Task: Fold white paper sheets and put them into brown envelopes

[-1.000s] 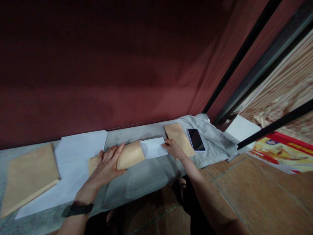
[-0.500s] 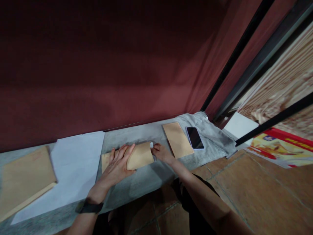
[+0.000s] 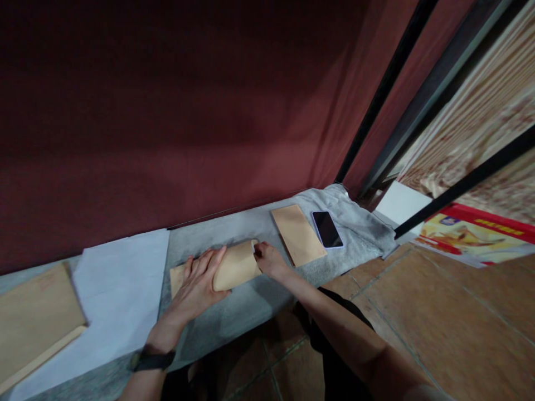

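A brown paper envelope (image 3: 237,264) lies on the grey cloth-covered ledge, its right end bulging open. My left hand (image 3: 200,278) rests flat across its left part, fingers stretched and pressing it down. At the mouth, my right hand (image 3: 267,259) is closed, fingertips just inside the opening. A thin edge of white paper (image 3: 254,245) shows there, pinched by those fingers; most of it is hidden in the envelope. To the right lies a second brown envelope (image 3: 298,235), flat, beside a phone (image 3: 327,229) with a dark screen.
White paper sheets (image 3: 121,284) spread on the left of the ledge (image 3: 234,317), with a larger brown envelope (image 3: 37,317) overlapping them. A dark red wall covering (image 3: 188,139) rises behind. Black poles (image 3: 384,92) and a colourful printed box (image 3: 472,236) stand at right, above the tiled floor (image 3: 438,312).
My right hand has pushed slightly left into the envelope's mouth, and less white paper sticks out. My left hand stays on the envelope. The view has shifted a little.
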### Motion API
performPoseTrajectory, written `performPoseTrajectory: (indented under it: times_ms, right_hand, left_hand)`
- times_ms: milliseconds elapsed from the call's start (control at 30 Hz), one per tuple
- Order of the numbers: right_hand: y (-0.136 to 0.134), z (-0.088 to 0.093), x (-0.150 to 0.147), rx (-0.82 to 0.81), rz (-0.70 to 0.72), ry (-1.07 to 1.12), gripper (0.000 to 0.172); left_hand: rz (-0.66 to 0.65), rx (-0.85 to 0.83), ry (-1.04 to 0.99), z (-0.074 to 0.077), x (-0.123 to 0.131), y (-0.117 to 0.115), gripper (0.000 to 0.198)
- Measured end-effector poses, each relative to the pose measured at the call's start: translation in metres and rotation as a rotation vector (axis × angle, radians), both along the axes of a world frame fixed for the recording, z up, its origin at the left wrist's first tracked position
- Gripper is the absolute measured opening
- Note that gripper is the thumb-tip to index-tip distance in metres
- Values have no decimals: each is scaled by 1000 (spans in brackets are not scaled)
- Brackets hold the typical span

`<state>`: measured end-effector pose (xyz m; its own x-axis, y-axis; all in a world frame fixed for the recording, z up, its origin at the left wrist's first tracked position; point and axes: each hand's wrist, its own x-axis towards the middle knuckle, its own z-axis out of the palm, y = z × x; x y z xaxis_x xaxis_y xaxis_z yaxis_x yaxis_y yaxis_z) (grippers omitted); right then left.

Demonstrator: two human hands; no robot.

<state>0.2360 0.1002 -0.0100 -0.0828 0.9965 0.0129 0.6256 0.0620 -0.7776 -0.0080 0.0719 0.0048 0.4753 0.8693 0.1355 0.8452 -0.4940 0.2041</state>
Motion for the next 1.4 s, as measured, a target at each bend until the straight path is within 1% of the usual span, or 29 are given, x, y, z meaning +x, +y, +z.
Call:
performPoseTrajectory:
  times_ms: [67,233,267,300,400,433,467,500,533,567,633,667,700,733,767,800,833,867,900,933,1033,1133,1267,1400]
  right_hand:
    - [-1,-1,-2,-31,-40,56,15]
    - [1,-10,-6,-63,-195,372,50]
    - [2,-12,-6,-98,-203,428,52]
    - [4,-13,-6,-149,-195,482,48]
    - [7,-15,-5,-304,-138,658,18]
    - [8,-15,-4,-333,-136,721,11]
    - [8,-14,-3,-346,-152,780,8]
    - [8,-14,-2,-344,-180,832,7]
    - [8,-13,0,-338,-212,878,8]
    - [7,-12,0,-331,-246,915,10]
    - [6,-11,1,-324,-297,960,14]
    - [5,-10,-1,-318,-308,978,16]
    - [3,-11,-2,-308,-310,999,18]
    - [1,-11,-5,-295,-303,1028,21]
    - [-1,-11,-8,-276,-287,1064,24]
    - [-4,-12,-11,-255,-268,1106,27]
    - [-6,-12,-15,-238,-248,1147,31]
    - [-9,-12,-18,-230,-227,1180,34]
    - [-11,-12,-22,-229,-209,1201,35]
    - [-13,-11,-25,-233,-192,1208,36]
    - [-18,-7,-29,-264,-148,1176,33]
    - [-21,-1,-26,-301,-99,1142,28]
    - [-20,4,-13,-335,-81,1116,23]
    - [-16,-2,2,-339,-71,987,29]
  left_hand:
    - [-9,13,-2,2,0,0,108]
    - [-13,34,-5,4,-1,0,109]
    - [-14,37,-5,3,-2,1,110]
    - [-18,41,-5,2,-3,1,110]
    - [-40,56,-6,0,-5,1,109]
    - [-42,62,-13,1,-5,1,108]
    - [-29,70,-31,2,-4,0,107]
    - [7,85,-62,4,-2,0,104]
    - [70,104,-112,7,0,-1,101]
    - [160,123,-185,11,3,-2,97]
    - [396,125,-401,16,12,-4,89]
    - [523,83,-545,18,17,-5,85]
    - [635,0,-715,19,22,-7,80]
    - [717,-132,-907,18,28,-8,74]
    - [764,-312,-1107,17,35,-10,66]
    - [777,-517,-1296,15,42,-13,56]
    - [756,-721,-1457,13,49,-15,46]
    - [719,-889,-1575,11,56,-18,37]
    - [684,-1001,-1654,9,62,-21,30]
    - [670,-1055,-1705,7,68,-24,26]
    - [723,-1019,-1751,4,77,-28,29]
    - [735,-974,-1699,2,72,-27,30]
    - [727,-962,-1567,1,56,-25,33]
    - [700,-883,-1365,2,41,-25,34]
